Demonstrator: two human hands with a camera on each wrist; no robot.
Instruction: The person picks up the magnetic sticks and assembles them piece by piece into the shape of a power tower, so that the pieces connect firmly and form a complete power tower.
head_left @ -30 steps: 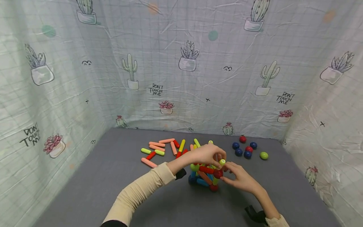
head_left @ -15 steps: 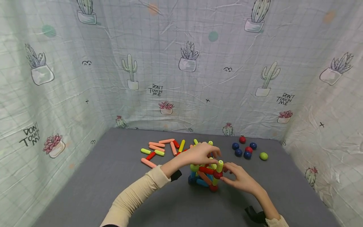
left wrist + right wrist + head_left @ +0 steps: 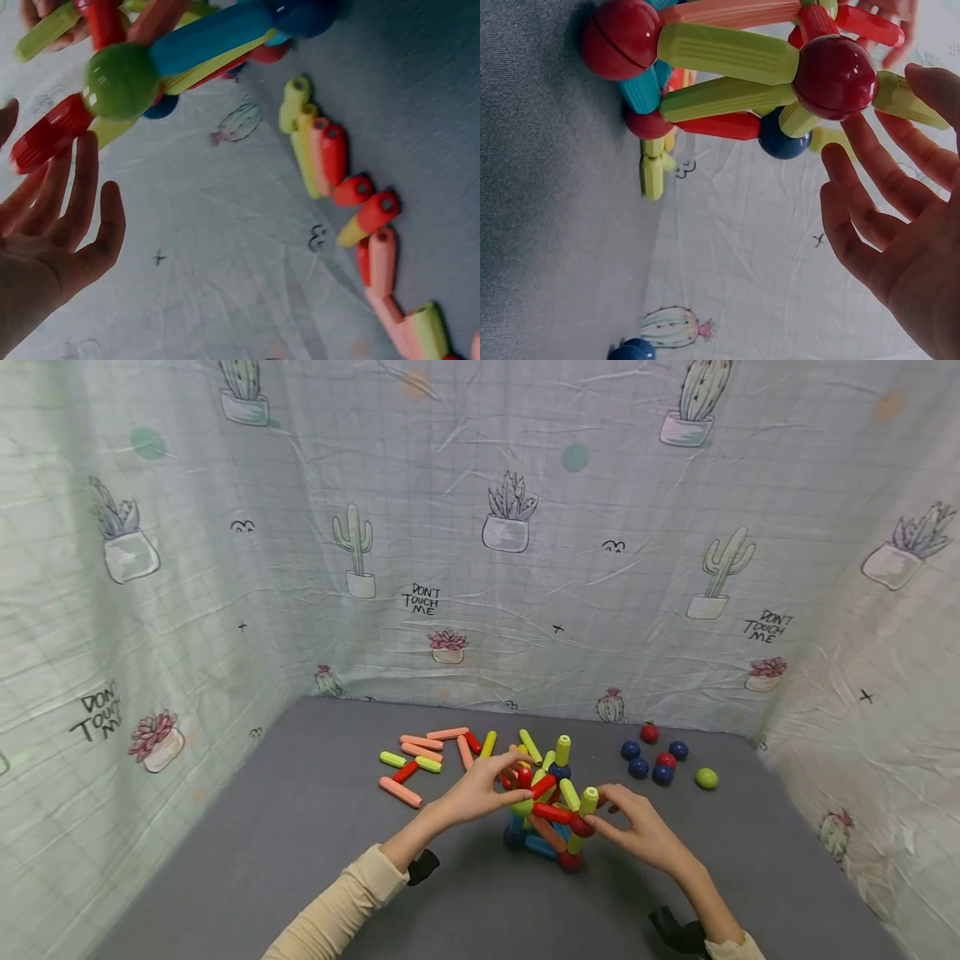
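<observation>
A structure of coloured sticks and balls stands on the grey table. My left hand [image 3: 480, 789] is at its left corner, fingers and thumb either side of an upright red stick [image 3: 52, 133] on a green ball [image 3: 122, 81]; the thumb shows apart from the stick in the left wrist view. At the front right corner my right hand [image 3: 641, 831] has its fingertips right at a red ball [image 3: 835, 77], fingers fairly straight. From that ball rises a yellow-green stick [image 3: 589, 802]. Another yellow-green stick [image 3: 563, 750] stands on a blue ball [image 3: 559, 771] behind.
Loose salmon sticks [image 3: 401, 792], red sticks [image 3: 406, 772] and yellow-green sticks [image 3: 393, 760] lie left of the structure. Several blue balls [image 3: 638, 767], red balls [image 3: 666, 761] and a green ball [image 3: 707, 778] lie back right. A printed curtain [image 3: 450, 485] surrounds the table.
My left hand has let go of the yellow-green stick, which now stands on the red ball, and moved left to the upright red stick. My right hand stays by the red ball.
</observation>
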